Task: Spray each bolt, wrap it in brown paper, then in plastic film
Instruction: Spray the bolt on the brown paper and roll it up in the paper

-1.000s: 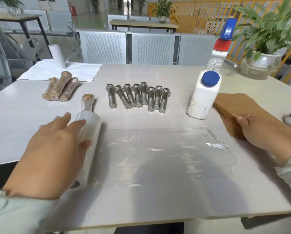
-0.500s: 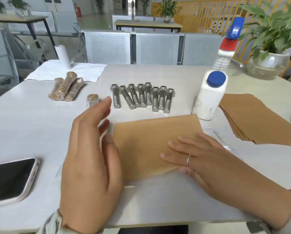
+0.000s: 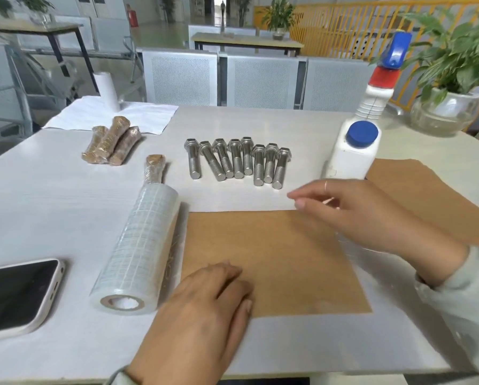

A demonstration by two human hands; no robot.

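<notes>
1. Left grip point(image 3: 205, 309) lies flat, fingers straight, pressing the near-left corner of the brown paper sheet point(image 3: 271, 259); it has hold of nothing.
2. Right grip point(image 3: 366, 215) hovers over the sheet's far-right corner, fingers loosely stretched toward the bolts, a ring on one finger, nothing held.
3. Bare bolts point(image 3: 237, 161), eight of them, lie in a row just beyond the sheet's far edge, heads away from the person, near the right fingertips but not touched.
4. Film roll point(image 3: 138, 251) lies along the sheet's left edge, just beside the left grip, with its open core toward the camera.
5. One wrapped bolt point(image 3: 155, 168) lies at the far end of the roll; three more wrapped bolts point(image 3: 110, 145) sit in a pile farther left.
6. White bottle point(image 3: 352, 151) with a blue cap stands right of the bolts, the spray bottle point(image 3: 377, 90) behind it, and a paper stack point(image 3: 427, 195) lies beneath the right wrist.
7. Phone point(image 3: 13, 295) rests face up at the near left of the white counter point(image 3: 52, 195).
8. Beyond: a white cloth point(image 3: 138, 118), grey perforated seats, a potted plant point(image 3: 449, 68), yellow railing.
</notes>
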